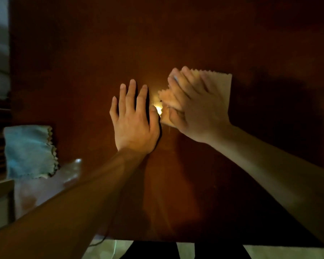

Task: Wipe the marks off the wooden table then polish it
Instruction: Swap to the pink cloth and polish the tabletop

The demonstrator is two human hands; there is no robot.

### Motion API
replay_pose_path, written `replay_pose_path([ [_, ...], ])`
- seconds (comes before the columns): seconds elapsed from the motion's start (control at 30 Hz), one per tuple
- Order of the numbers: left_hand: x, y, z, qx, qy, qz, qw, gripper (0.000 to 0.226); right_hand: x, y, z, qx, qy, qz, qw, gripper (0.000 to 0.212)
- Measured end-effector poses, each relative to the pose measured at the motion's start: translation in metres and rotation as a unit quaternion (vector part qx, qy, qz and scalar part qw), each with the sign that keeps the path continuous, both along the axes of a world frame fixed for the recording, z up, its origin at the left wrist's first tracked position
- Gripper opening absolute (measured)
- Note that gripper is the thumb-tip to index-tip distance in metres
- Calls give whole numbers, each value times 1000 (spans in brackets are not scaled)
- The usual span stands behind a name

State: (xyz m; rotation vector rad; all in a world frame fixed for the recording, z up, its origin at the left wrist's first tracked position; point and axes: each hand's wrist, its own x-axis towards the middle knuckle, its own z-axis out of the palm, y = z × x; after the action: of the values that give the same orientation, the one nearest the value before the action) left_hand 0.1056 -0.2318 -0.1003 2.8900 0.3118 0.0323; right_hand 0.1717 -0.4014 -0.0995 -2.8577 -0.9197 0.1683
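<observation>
The dark reddish-brown wooden table [176, 38] fills the view. My left hand [134, 120] lies flat on it near the middle, fingers spread, holding nothing. Just to its right my right hand [193, 107] presses flat on a pale yellow cloth [220, 86] with zigzag edges; the hand looks blurred. The cloth shows beyond the fingertips and under the thumb. A bright light reflection [158, 109] glows on the wood between the two hands.
A blue cloth [29, 151] with zigzag edges lies at the table's left edge. Beside it, near my left forearm, is a clear shiny object [73, 171], blurred. The table's near edge [213, 243] runs along the bottom, with pale floor below.
</observation>
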Motion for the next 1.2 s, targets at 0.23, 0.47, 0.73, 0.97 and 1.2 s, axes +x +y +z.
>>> replay_pose_path([
  [0.23, 0, 3, 0, -29, -1, -15, 999, 57, -160, 14, 2, 3, 13, -83, 996, 73],
  [0.47, -2, 6, 2, -55, -2, -39, 998, 58, -167, -5, 4, 1, -5, -33, 999, 67],
  [0.73, -4, 6, -4, -58, -21, -53, 997, 59, -182, 43, -5, 51, -36, -266, 962, 67],
  [0.97, -3, 9, 15, -133, -19, -77, 988, 49, -235, 31, 3, 57, 18, -177, 982, 68],
  [1.2, 1, -35, 17, -125, -17, -253, 959, 46, -206, 7, -1, 19, -1, -432, 902, 71],
])
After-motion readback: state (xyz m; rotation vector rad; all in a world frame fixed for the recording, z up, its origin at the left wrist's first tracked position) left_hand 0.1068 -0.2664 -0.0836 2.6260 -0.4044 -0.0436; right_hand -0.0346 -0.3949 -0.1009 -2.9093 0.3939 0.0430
